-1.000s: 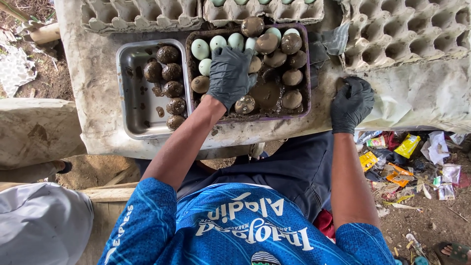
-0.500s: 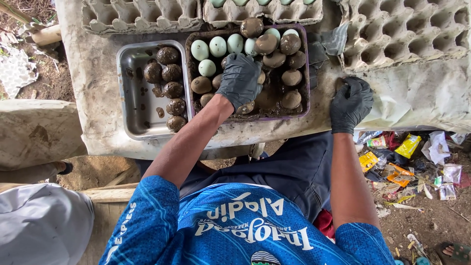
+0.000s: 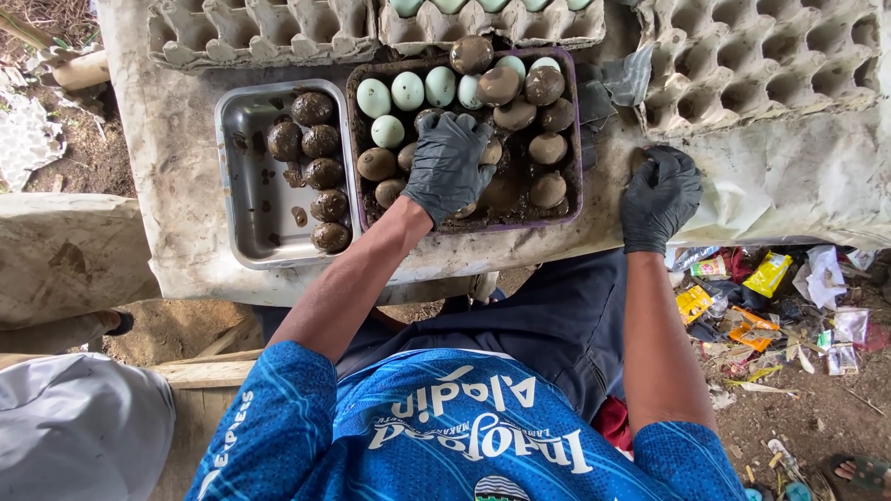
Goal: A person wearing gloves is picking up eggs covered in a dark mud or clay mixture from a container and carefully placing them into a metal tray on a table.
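Seven mud-coated eggs (image 3: 321,173) in metal tray (image 3: 243,223), five clean pale eggs (image 3: 407,91)

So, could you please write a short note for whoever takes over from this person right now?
Left hand: gloved, palm down on the eggs in the muddy tray; grip hidden.
Right hand: gloved, resting on the table cover.
Done: several mud-coated eggs lie in the metal tray.
Left: pale clean eggs and half-muddied ones sit in the muddy tray.
Egg cartons lie beyond the trays.
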